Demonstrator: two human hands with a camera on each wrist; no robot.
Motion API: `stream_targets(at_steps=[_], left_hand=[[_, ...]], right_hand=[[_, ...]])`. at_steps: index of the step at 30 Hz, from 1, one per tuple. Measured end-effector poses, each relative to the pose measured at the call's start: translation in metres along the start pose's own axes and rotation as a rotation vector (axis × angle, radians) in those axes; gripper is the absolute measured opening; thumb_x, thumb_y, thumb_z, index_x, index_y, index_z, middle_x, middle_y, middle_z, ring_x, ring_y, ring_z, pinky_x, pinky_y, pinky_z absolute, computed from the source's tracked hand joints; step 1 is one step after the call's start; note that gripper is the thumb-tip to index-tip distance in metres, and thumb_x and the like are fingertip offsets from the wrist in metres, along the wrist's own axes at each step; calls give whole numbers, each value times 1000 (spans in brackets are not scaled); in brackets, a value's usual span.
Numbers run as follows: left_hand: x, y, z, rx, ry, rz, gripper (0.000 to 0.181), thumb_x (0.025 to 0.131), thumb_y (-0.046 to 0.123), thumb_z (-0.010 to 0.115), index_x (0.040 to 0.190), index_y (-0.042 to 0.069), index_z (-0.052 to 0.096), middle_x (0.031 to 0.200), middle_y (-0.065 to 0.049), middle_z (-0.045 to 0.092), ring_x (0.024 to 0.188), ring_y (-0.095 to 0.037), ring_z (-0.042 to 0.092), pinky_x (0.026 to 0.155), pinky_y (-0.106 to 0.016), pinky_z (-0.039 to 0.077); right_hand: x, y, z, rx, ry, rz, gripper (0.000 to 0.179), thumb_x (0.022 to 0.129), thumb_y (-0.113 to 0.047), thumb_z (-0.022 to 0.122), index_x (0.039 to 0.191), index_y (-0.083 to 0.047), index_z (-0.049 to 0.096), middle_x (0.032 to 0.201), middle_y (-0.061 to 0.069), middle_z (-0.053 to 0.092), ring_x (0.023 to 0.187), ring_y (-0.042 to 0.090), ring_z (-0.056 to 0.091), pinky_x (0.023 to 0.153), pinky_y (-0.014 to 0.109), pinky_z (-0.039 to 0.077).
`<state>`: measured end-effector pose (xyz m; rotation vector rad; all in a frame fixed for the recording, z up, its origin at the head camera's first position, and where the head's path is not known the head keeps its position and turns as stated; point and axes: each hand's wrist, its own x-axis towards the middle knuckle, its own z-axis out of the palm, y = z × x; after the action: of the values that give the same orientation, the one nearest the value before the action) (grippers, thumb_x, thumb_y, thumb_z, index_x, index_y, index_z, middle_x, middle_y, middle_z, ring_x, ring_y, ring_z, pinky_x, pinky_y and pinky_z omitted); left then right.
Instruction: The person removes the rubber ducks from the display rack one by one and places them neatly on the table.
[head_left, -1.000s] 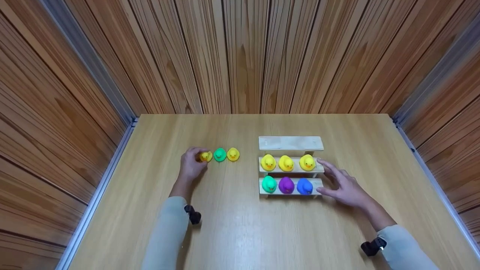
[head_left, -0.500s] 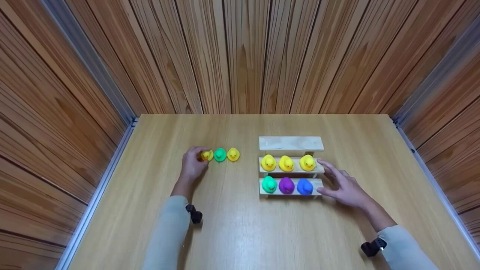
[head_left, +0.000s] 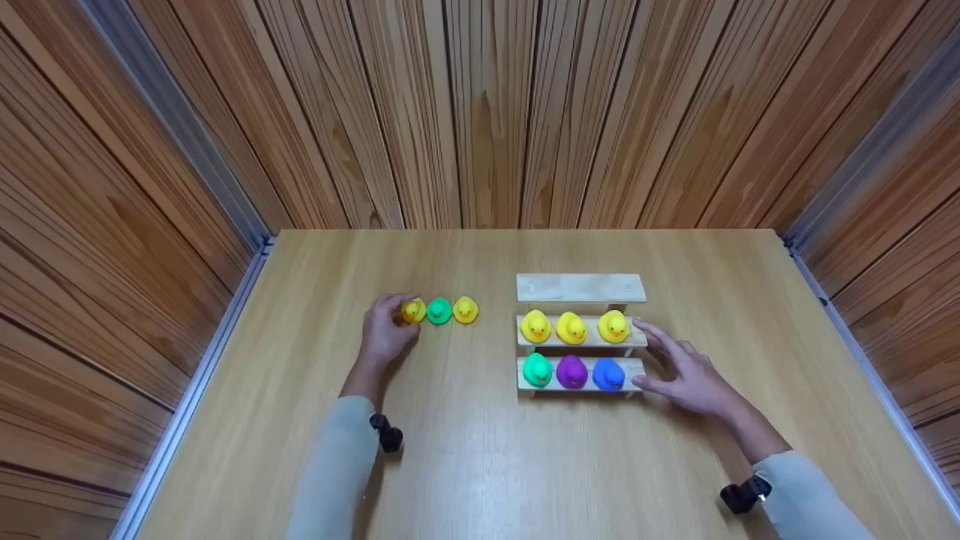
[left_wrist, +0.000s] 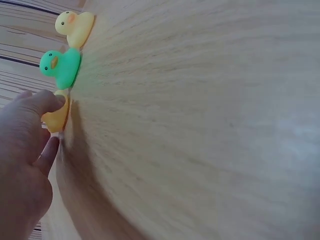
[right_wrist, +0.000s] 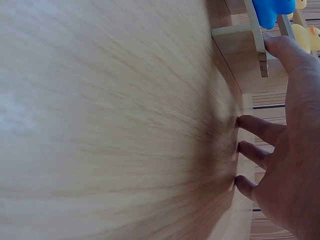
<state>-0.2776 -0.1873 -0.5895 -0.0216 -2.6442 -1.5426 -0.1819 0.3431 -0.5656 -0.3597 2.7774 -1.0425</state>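
Note:
My left hand (head_left: 384, 330) pinches a yellow rubber duck (head_left: 413, 310) on the table, with the forefinger and thumb on opposite sides of it. Beside that duck, in a row, stand a green duck (head_left: 439, 310) and another yellow duck (head_left: 466, 310). In the left wrist view the held duck (left_wrist: 57, 112) is partly covered by the fingers. My right hand (head_left: 690, 375) is spread at the right end of a stepped wooden stand (head_left: 581, 288). Its thumb touches the lowest step's end; other fingertips (right_wrist: 243, 121) rest on the table.
Several yellow ducks (head_left: 571, 328) sit on the middle step. A green duck (head_left: 537, 370), a purple duck (head_left: 572, 372) and a blue duck (head_left: 608, 373) line the lowest step. Wood-panelled walls (head_left: 480, 112) enclose the table (head_left: 480, 465) at the back and sides.
My left hand has shifted slightly right with the yellow duck, which now stands close against the green one. The right hand and the stand have stayed put.

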Motion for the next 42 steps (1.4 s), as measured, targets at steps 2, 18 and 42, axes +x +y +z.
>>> stream_targets(at_steps=[2, 18, 42], left_hand=[[-2, 2, -2, 11, -4, -4, 56, 93, -9, 81, 147, 3, 72, 152, -24, 64, 145, -43, 63, 126, -58, 55], [-26, 25, -8, 76, -41, 106, 56, 94, -1, 86, 148, 5, 71, 157, -18, 62, 150, -42, 54, 131, -61, 48], [-48, 68, 19, 54, -54, 281, 52, 92, 1, 89, 142, 7, 75, 145, -20, 66, 142, -42, 62, 125, -63, 53]], right_hand=[[0, 0, 0, 4, -2, 1, 94, 103, -49, 81, 177, -43, 24, 177, 25, 47, 158, 58, 40, 116, 87, 31], [1, -2, 1, 12, -2, 6, 94, 103, -50, 81, 177, -45, 24, 177, 26, 46, 160, 59, 39, 117, 90, 26], [2, 1, 2, -3, 7, -6, 93, 102, -50, 81, 178, -42, 26, 174, 28, 49, 158, 60, 39, 116, 85, 30]])
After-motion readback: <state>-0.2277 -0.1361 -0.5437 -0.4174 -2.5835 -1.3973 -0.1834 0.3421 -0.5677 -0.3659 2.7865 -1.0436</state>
